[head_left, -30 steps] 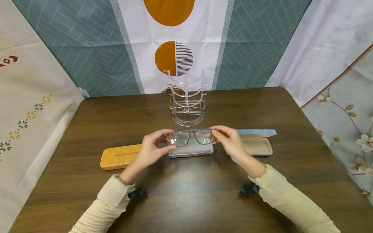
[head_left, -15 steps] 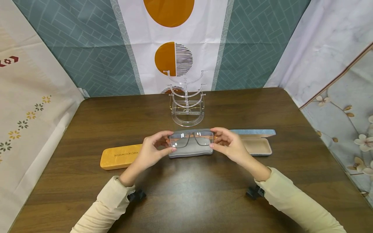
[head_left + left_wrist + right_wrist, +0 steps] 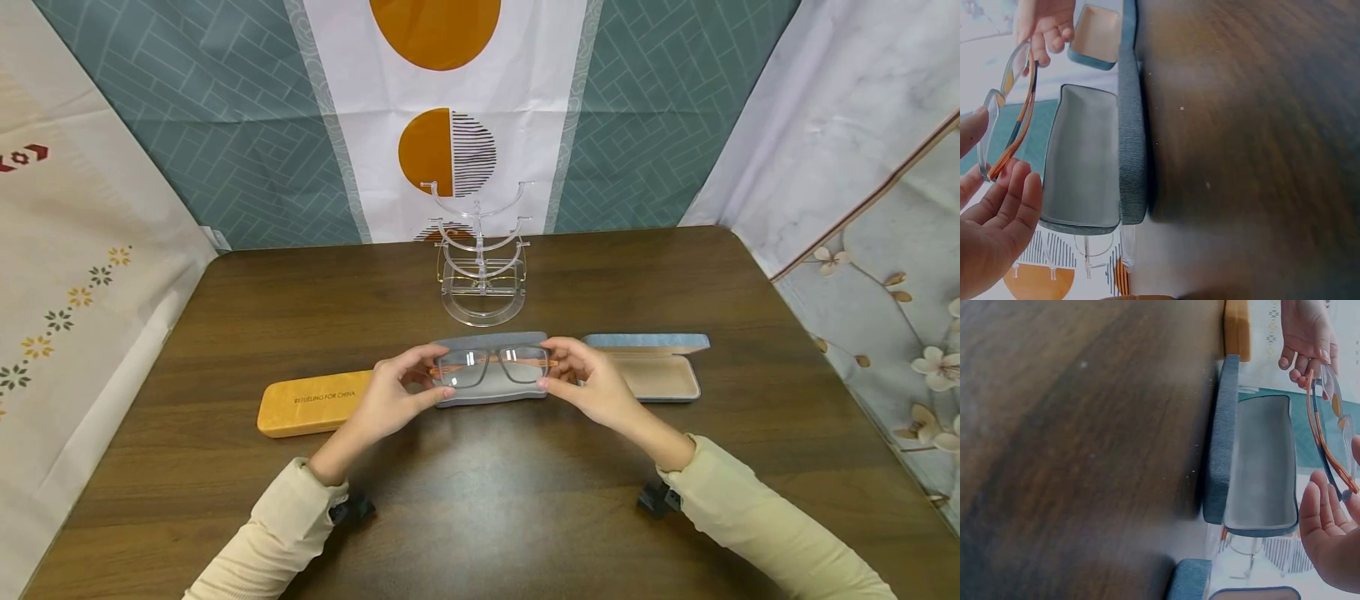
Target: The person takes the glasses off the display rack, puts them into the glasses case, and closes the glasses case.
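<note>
In the head view a pair of eyeglasses (image 3: 492, 356) with a grey front and folded orange temples is held level over an open grey glasses case (image 3: 491, 395). My left hand (image 3: 390, 393) pinches the left end of the frame between thumb and fingers. The right end is pinched by my right hand (image 3: 597, 387). Both wrist views show the eyeglasses (image 3: 1021, 125) apart from the case (image 3: 1264, 462), whose pale lid lining faces the cameras. The lenses hide part of the case in the head view.
A yellow glasses case (image 3: 311, 405) lies shut at the left, partly behind my left hand. An open blue case (image 3: 663, 379) with beige lining stands at the right. Behind the grey case is a clear tiered eyeglasses stand (image 3: 482, 271), with thin gold-framed glasses on it.
My right thumb has moved to the frame's lower edge. Both hands have brought the eyeglasses slightly down and nearer to me, over the grey case. The cases and stand have stayed put.
</note>
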A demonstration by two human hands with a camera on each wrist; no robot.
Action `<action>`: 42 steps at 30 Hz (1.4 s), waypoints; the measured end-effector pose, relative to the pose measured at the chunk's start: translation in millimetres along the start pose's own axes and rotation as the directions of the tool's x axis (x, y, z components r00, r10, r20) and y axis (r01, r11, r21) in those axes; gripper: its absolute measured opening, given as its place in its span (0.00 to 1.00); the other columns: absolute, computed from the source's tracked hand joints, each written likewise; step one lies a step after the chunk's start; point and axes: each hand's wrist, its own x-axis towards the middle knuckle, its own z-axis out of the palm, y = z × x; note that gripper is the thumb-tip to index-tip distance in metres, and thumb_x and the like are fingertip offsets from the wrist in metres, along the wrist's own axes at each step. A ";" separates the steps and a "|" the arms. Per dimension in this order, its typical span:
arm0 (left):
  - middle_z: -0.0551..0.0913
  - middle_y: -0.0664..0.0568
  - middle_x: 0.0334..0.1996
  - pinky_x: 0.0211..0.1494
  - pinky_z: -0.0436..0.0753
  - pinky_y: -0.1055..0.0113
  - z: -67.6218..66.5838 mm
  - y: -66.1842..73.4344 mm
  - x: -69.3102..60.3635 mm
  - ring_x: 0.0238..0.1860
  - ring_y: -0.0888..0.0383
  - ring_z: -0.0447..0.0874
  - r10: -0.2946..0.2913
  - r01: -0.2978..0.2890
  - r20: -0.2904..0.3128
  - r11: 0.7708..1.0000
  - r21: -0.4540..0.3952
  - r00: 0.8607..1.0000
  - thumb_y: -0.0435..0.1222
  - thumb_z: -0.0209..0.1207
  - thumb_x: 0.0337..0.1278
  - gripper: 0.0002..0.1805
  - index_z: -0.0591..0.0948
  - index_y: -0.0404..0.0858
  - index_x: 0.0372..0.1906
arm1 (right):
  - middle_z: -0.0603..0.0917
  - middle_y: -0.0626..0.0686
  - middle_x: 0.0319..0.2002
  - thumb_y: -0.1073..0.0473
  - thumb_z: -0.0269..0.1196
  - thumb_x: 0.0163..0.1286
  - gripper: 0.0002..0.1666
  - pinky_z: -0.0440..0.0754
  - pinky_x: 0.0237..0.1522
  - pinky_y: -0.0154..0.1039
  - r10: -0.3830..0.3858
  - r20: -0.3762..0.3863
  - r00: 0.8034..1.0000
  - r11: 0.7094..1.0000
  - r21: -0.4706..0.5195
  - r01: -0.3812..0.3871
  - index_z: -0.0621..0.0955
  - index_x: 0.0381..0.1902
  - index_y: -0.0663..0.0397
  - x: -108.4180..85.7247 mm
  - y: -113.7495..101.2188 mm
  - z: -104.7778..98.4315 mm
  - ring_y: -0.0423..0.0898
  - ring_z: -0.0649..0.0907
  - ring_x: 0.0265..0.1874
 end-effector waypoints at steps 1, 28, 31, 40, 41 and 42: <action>0.77 0.34 0.28 0.32 0.80 0.50 0.2 -0.2 -0.4 0.30 0.46 0.77 -0.005 0.005 0.003 1.000 0.007 1.000 0.19 0.66 0.35 0.24 0.74 0.19 0.45 | 0.77 0.62 0.38 0.69 0.65 0.56 0.26 0.74 0.26 0.33 0.002 0.002 1.000 1.000 -0.010 -0.002 0.73 0.53 0.66 -0.2 0.7 0.4 0.43 0.80 0.33; 0.81 0.46 0.32 0.31 0.81 0.67 4.7 -49.8 -6.5 0.33 0.54 0.81 -0.086 0.061 0.083 0.961 0.271 0.993 0.34 0.69 0.41 0.23 0.75 0.31 0.44 | 0.79 0.56 0.34 0.65 0.68 0.54 0.23 0.77 0.27 0.33 -0.047 0.055 0.997 0.977 -0.207 0.058 0.73 0.46 0.66 5.5 24.5 6.4 0.41 0.80 0.27; 0.81 0.48 0.31 0.31 0.80 0.66 5.3 -50.6 -5.9 0.31 0.55 0.81 -0.110 0.081 0.084 0.952 0.295 0.990 0.35 0.70 0.40 0.23 0.76 0.31 0.43 | 0.80 0.55 0.35 0.63 0.68 0.54 0.23 0.77 0.29 0.34 -0.023 0.066 0.998 0.968 -0.248 0.038 0.74 0.46 0.65 7.6 25.7 7.0 0.42 0.80 0.28; 0.81 0.48 0.29 0.28 0.77 0.68 6.6 -51.5 -0.5 0.25 0.60 0.78 -0.160 0.117 0.097 0.929 0.350 0.982 0.36 0.70 0.39 0.22 0.77 0.31 0.42 | 0.80 0.56 0.36 0.63 0.68 0.53 0.22 0.77 0.28 0.34 -0.020 0.078 0.997 0.945 -0.323 0.045 0.74 0.44 0.67 10.9 30.1 9.4 0.44 0.81 0.29; 0.81 0.48 0.29 0.27 0.76 0.69 6.7 -51.7 0.0 0.24 0.60 0.77 -0.165 0.121 0.098 0.927 0.354 0.981 0.37 0.70 0.39 0.22 0.78 0.31 0.42 | 0.80 0.56 0.36 0.62 0.68 0.54 0.22 0.77 0.28 0.34 -0.020 0.078 0.997 0.945 -0.325 0.044 0.74 0.44 0.67 11.1 30.3 9.4 0.44 0.81 0.29; 0.81 0.48 0.29 0.26 0.75 0.70 6.8 -52.0 0.1 0.23 0.61 0.76 -0.171 0.126 0.099 0.925 0.359 0.980 0.37 0.70 0.40 0.22 0.78 0.31 0.42 | 0.80 0.56 0.36 0.62 0.68 0.54 0.22 0.77 0.28 0.34 -0.017 0.079 0.997 0.945 -0.324 0.042 0.74 0.44 0.67 11.3 30.3 9.6 0.45 0.81 0.29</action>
